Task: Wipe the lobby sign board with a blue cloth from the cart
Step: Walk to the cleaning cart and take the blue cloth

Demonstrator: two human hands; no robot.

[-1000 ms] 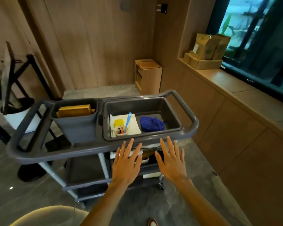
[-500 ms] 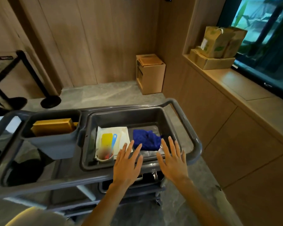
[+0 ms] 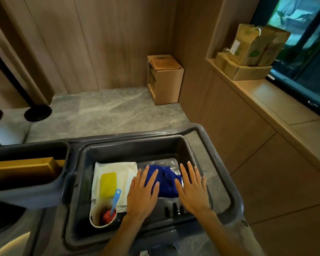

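Head view, left hand and right hand flat, fingers spread, flanking blue cloth, no legible writing

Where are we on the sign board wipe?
Done: the person is at the cart tray. In hand: left hand and right hand, fingers straight, are over the blue cloth; neither grips it. Left: pick it up and wipe the board, which isn't in view.
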